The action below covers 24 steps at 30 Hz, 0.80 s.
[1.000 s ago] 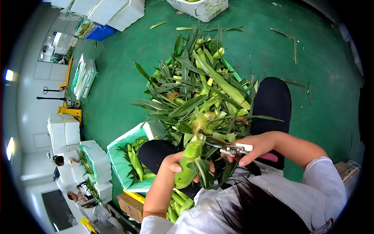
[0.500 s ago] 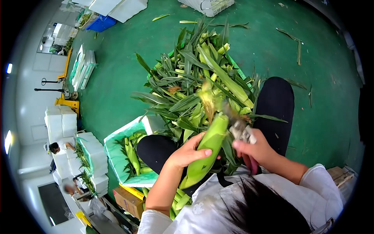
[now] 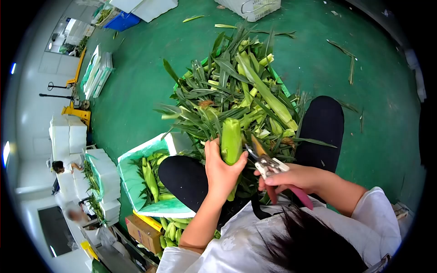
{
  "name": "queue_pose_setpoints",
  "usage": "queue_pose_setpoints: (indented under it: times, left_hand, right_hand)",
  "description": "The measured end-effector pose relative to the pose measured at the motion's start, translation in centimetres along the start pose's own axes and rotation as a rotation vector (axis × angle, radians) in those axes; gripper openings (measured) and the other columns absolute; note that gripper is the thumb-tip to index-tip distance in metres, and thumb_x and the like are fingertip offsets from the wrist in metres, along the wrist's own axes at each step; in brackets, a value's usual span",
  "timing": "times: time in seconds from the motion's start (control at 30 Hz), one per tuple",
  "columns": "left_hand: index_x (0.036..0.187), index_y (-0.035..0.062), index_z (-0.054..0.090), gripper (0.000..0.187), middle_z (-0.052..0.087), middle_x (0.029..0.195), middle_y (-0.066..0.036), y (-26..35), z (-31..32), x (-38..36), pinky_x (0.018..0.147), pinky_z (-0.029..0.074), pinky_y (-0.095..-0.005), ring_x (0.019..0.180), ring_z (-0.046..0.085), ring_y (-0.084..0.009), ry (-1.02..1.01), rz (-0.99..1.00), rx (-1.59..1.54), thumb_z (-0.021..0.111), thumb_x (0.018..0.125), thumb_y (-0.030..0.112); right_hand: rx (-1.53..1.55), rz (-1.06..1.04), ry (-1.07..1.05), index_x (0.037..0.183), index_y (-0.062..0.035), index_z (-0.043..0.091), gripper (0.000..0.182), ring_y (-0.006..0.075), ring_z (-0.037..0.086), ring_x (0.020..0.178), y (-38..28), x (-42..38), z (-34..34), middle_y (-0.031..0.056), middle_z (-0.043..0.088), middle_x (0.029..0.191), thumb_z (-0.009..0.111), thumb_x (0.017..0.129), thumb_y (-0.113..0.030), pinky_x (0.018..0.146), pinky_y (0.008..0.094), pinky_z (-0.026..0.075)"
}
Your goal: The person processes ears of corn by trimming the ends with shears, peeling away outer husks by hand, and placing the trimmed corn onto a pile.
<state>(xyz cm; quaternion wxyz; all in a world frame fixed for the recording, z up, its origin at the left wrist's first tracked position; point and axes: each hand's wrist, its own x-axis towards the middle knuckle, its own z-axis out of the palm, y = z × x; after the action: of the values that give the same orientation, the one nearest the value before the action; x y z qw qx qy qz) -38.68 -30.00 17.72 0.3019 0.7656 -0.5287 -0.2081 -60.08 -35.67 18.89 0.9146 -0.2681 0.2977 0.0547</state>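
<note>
A big heap of long green corn leaves and trimmed husks (image 3: 236,91) fills the middle of the frame on the glossy green floor (image 3: 136,91), rising right behind the hands and crowding the view of them. At lower left sits a white foam box lined with green plastic (image 3: 136,182), with husked ears lying in it; more white foam boxes (image 3: 68,136) stack along the left edge, and a white slatted plastic crate (image 3: 252,7) shows at the top. The left hand (image 3: 221,170) is wrapped tight around a plump, smooth green ear of corn in its husk (image 3: 231,141), held upright with its cut top showing. The right hand (image 3: 291,178) grips pink-handled metal pruning shears (image 3: 268,166), fingers closed on the handles, the blades lying just beside the ear.
</note>
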Motion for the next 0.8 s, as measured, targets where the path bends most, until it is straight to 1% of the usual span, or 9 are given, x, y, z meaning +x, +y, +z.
queue_pose_setpoints:
  times: [0.07,0.13,0.23,0.3,0.33,0.4,0.57,0.67,0.8]
  left_hand:
    - [0.116,-0.0008,0.054,0.059,0.053,0.102,-0.017,0.9,0.3,-0.2,0.085,0.048,-0.0368,0.094,0.057,-0.0369,-0.029,0.046,0.036,0.082,0.068,0.017]
    - [0.119,-0.0008,0.055,0.059,0.06,0.106,-0.013,-0.1,0.1,0.2,0.085,0.049,-0.0361,0.096,0.061,-0.027,-0.146,0.016,-0.098,0.083,0.071,0.018]
    - [0.123,0.0007,0.054,0.047,0.061,0.1,-0.008,-2.0,0.1,0.6,0.085,0.049,-0.0321,0.093,0.06,-0.0179,-0.261,-0.226,-0.597,0.072,0.087,0.024]
    - [0.123,0.002,0.054,0.038,0.061,0.097,-0.007,-1.5,0.4,0.4,0.085,0.049,-0.0315,0.091,0.059,-0.0151,-0.187,-0.431,-0.835,0.061,0.097,0.029]
    - [0.122,0.0031,0.054,0.039,0.062,0.098,-0.007,-2.1,0.6,0.7,0.08,0.051,-0.0319,0.087,0.061,-0.0155,-0.177,-0.475,-0.904,0.041,0.107,0.037]
    - [0.12,0.0032,0.054,0.044,0.062,0.098,-0.007,-0.9,1.3,0.8,0.08,0.052,-0.0328,0.087,0.061,-0.0167,-0.113,-0.539,-1.1,0.036,0.107,0.042]
    - [0.116,0.0029,0.056,0.029,0.065,0.106,-0.008,1.0,4.0,1.9,0.086,0.052,-0.033,0.094,0.062,-0.0159,-0.015,-0.679,-1.439,0.045,0.106,0.028]
    - [0.129,0.0033,0.053,0.032,0.059,0.123,-0.01,-1.7,5.9,2.4,0.094,0.049,-0.0356,0.106,0.06,-0.0211,-0.092,-0.435,-1.115,0.055,0.1,0.019]
    - [0.145,0.006,0.041,0.068,0.05,0.139,-0.022,-3.2,4.0,2.3,0.096,0.049,-0.0409,0.11,0.063,-0.0363,-0.192,0.038,-0.111,0.071,0.087,0.023]
  right_hand:
    - [-0.001,-0.188,0.063,0.122,-0.0032,0.051,0.046,0.015,0.062,0.071,0.7,2.2,-0.4,0.0093,0.063,0.098,0.068,0.088,-0.029,0.069,0.0312,0.047]
    - [-0.211,-0.345,0.285,0.101,-0.0027,0.06,0.024,0.0114,0.06,0.062,-0.3,3.1,-0.6,0.0051,0.064,0.082,0.07,0.087,-0.019,0.055,0.0259,0.046]
    - [-0.33,-0.445,0.488,0.09,-0.0031,0.062,0.011,0.0095,0.059,0.06,0.1,4.3,-1.8,0.0022,0.064,0.074,0.068,0.087,-0.012,0.056,0.0252,0.048]
    - [-0.189,-0.498,0.456,0.107,-0.0025,0.059,0.027,0.0104,0.061,0.079,0.8,4.6,-2.1,0.0041,0.066,0.091,0.073,0.084,-0.009,0.07,0.0274,0.051]
    - [-0.139,-0.618,0.452,0.112,-0.0024,0.058,0.034,0.0109,0.061,0.084,2.5,5.5,-2.1,0.0051,0.066,0.098,0.075,0.083,-0.009,0.075,0.0286,0.051]
    - [-0.081,-0.717,0.371,0.13,-0.0014,0.047,0.061,0.0138,0.056,0.104,4.2,6.7,-2.2,0.009,0.06,0.121,0.08,0.079,-0.008,0.093,0.0334,0.048]
    - [-0.129,-0.763,0.421,0.13,-0.0002,0.047,0.065,0.0159,0.052,0.114,2.8,6.9,-1.8,0.0074,0.055,0.121,0.083,0.077,-0.015,0.1,0.0317,0.041]
    - [0.058,-0.743,0.355,0.132,-0.0017,0.047,0.062,0.0168,0.053,0.114,2.3,5.8,-2.5,0.0077,0.057,0.12,0.078,0.079,-0.011,0.101,0.033,0.041]
    - [0.431,-0.618,0.112,0.132,-0.0032,0.048,0.058,0.0176,0.054,0.115,1.2,4.5,-3.0,0.0083,0.058,0.121,0.075,0.081,-0.009,0.102,0.034,0.042]
